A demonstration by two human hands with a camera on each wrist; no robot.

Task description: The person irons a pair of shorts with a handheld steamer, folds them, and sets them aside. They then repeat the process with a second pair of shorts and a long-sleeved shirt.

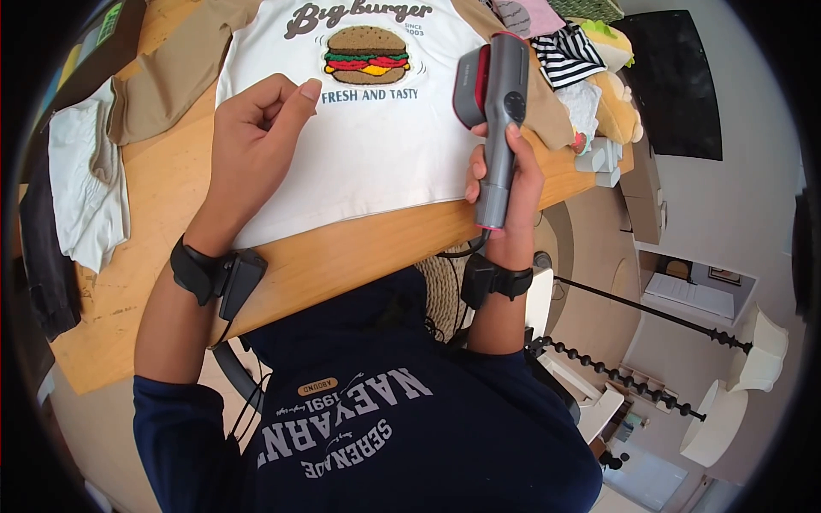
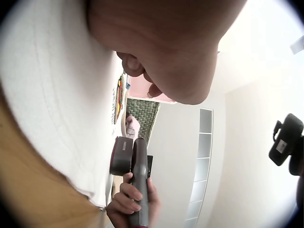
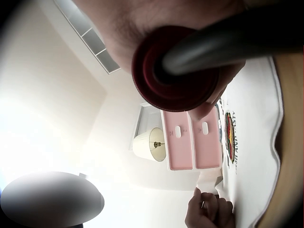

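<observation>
A white T-shirt with tan sleeves [image 1: 376, 145] lies spread on the wooden table, a burger patch [image 1: 368, 56] on its front. My right hand [image 1: 523, 175] grips a grey handheld garment steamer [image 1: 494, 111] by its handle, thumb near the round control dial. The steamer's head is raised by the shirt's right side, and a dark cord [image 3: 213, 50] runs out of the handle's base. Over the left part of the shirt, my left hand [image 1: 261, 141] has its fingers curled in, thumb along them, with nothing visible in it.
Folded white cloth [image 1: 90, 171] lies at the table's left. Striped cloth [image 1: 564, 56] and a plush toy [image 1: 617, 107] sit at the back right, near small white boxes [image 1: 605, 161]. Pink drawers [image 3: 206, 142] stand beyond the table. A floor lamp [image 1: 757, 346] is at right.
</observation>
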